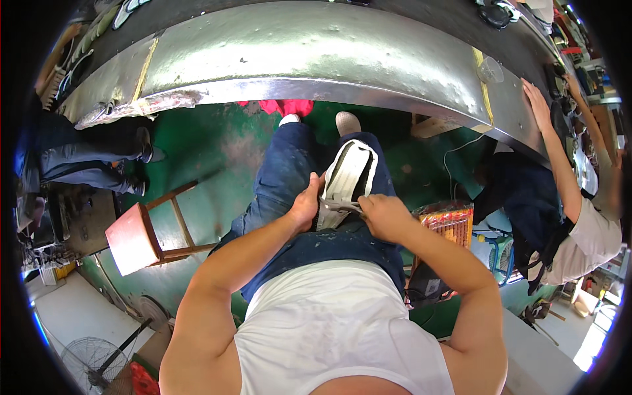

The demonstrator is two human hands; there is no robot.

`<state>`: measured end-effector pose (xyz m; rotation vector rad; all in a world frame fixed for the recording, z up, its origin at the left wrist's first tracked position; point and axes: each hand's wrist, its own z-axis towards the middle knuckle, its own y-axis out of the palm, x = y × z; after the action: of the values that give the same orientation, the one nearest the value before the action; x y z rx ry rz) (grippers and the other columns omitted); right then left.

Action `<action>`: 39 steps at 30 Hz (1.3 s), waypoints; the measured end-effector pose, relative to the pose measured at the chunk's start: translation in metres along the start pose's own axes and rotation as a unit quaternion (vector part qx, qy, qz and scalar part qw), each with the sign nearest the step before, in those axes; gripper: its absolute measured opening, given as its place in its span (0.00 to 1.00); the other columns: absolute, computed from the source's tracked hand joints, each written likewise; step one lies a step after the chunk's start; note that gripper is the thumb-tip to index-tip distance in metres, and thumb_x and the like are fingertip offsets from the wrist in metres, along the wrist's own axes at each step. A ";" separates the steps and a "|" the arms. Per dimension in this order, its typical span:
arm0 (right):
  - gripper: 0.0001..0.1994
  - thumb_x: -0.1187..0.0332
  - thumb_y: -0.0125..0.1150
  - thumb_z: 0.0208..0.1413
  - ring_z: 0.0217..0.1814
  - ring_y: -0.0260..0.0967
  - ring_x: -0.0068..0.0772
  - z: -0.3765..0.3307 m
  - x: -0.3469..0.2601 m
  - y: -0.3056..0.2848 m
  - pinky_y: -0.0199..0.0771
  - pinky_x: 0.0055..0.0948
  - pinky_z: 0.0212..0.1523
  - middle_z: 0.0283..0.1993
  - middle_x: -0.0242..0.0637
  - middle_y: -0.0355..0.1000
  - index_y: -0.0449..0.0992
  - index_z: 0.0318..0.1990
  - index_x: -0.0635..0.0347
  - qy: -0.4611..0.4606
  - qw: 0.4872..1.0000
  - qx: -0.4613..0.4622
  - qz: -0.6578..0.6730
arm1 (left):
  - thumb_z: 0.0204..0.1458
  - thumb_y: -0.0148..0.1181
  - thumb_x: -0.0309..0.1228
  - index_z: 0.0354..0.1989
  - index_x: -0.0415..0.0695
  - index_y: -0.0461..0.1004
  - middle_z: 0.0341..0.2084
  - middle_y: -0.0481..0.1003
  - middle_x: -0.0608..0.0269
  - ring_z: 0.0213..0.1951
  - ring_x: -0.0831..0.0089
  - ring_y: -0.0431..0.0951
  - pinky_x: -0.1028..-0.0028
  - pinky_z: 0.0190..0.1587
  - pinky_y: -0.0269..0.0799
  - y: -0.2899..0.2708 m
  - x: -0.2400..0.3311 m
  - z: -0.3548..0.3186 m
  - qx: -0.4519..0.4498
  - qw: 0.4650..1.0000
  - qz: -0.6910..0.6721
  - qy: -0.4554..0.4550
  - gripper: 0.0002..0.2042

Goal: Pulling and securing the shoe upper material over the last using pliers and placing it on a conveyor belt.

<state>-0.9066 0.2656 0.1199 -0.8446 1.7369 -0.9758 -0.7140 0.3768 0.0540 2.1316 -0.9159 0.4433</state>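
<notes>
Shoe in the lap: here it is, a white-and-grey shoe right over the seated worker's dark blue trousers, its dark inside showing
Left hand: the left hand is clamped on the shoe's left side, thumb up along the edge, the other fingers mostly out of sight
Right hand: and the right hand, close across from it, pinches the near edge of the shoe at its right side
Bench: straight ahead, a dented metal bench bends across, a yellow strip towards its right end
Floor: green underfoot, a red cloth just under the bench, a wooden stool off to the left
Right side: a co-worker's hand rests on the bench, a plastic-wrapped orange bundle nearer us
Lower left: a round wire fan near the corner
</notes>
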 end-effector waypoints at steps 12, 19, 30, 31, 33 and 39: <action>0.25 0.76 0.58 0.52 0.54 0.69 0.61 -0.027 0.004 -0.032 0.69 0.46 0.57 0.51 0.63 0.69 0.63 0.56 0.81 0.100 0.983 0.008 0.154 | 0.68 0.37 0.40 0.65 0.37 0.63 0.61 0.67 0.40 0.61 0.48 0.69 0.65 0.63 0.64 -0.003 -0.007 0.008 0.092 0.835 0.464 0.282 0.24; 0.21 0.78 0.58 0.47 0.50 0.71 0.54 -0.012 0.009 -0.035 0.75 0.45 0.47 0.45 0.55 0.71 0.67 0.51 0.77 0.113 0.991 0.070 0.001 | 0.65 0.41 0.41 0.70 0.39 0.53 0.66 0.60 0.43 0.59 0.47 0.70 0.60 0.59 0.69 0.005 0.004 0.001 0.072 0.756 0.587 0.281 0.28; 0.08 0.69 0.58 0.56 0.42 0.74 0.55 -0.019 0.037 0.002 0.75 0.49 0.41 0.35 0.53 0.74 0.70 0.38 0.63 0.183 0.973 0.038 0.133 | 0.61 0.50 0.36 0.71 0.54 0.55 0.69 0.53 0.42 0.46 0.42 0.78 0.57 0.46 0.78 0.002 0.019 0.001 -0.011 0.670 0.677 0.303 0.28; 0.10 0.67 0.59 0.57 0.42 0.74 0.57 -0.019 0.044 0.001 0.74 0.49 0.41 0.35 0.55 0.75 0.71 0.40 0.65 0.173 0.974 0.023 0.146 | 0.61 0.49 0.36 0.71 0.54 0.54 0.69 0.53 0.42 0.45 0.41 0.78 0.57 0.46 0.78 0.004 0.021 0.001 -0.012 0.667 0.684 0.293 0.28; 0.11 0.66 0.59 0.58 0.42 0.73 0.58 -0.022 0.060 -0.021 0.73 0.48 0.41 0.35 0.56 0.74 0.71 0.41 0.65 0.171 0.964 -0.041 0.199 | 0.62 0.49 0.36 0.71 0.55 0.54 0.69 0.52 0.41 0.43 0.40 0.78 0.56 0.45 0.78 0.006 0.025 0.002 -0.014 0.665 0.692 0.282 0.28; 0.16 0.58 0.52 0.65 0.41 0.73 0.61 0.000 0.029 -0.051 0.71 0.49 0.42 0.37 0.56 0.74 0.71 0.41 0.67 0.163 0.909 0.196 0.330 | 0.62 0.48 0.36 0.72 0.58 0.51 0.68 0.52 0.37 0.39 0.39 0.79 0.54 0.43 0.79 0.011 0.037 0.004 -0.017 0.664 0.713 0.222 0.29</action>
<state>-0.9104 0.2178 0.1534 0.1855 1.8209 -0.9674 -0.6966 0.3519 0.0778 0.7003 -2.0773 1.5627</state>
